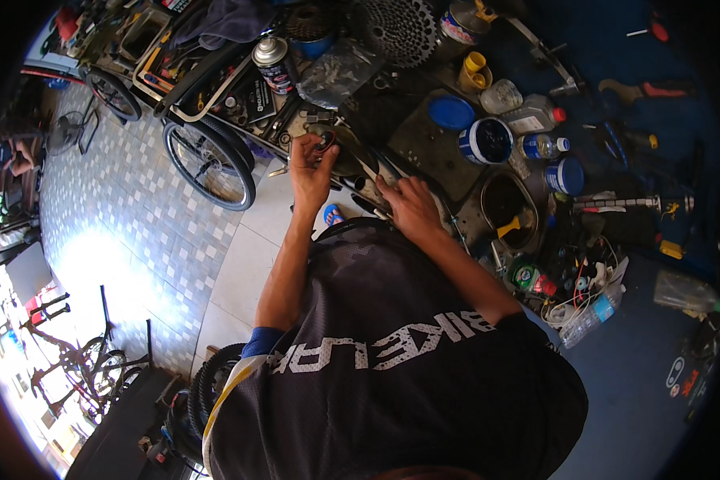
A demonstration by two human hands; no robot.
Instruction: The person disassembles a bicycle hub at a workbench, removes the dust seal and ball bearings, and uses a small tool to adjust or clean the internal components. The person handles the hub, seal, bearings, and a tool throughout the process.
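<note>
My left hand (310, 170) is raised at the near edge of a crowded workbench. Its thumb and fingers pinch a small dark round part (326, 142) with a hint of red, too small to name. To its right, my right hand (413, 206) lies palm down on the bench edge, fingers stretched forward. The fingertips rest beside a pale strip or tube-like edge (368, 166); what lies under the palm is hidden. Between the hands are a dark greenish cloth-like piece (352, 152) and some short metal tubes (366, 186).
An aerosol can (274, 66), a clear plastic bag (340, 72) and a large sprocket cassette (398, 30) stand beyond my hands. A tub of dark grease (486, 142), its blue lid (451, 113) and an oily basin with a yellow brush (508, 227) lie right. Bicycle wheels (210, 164) stand left.
</note>
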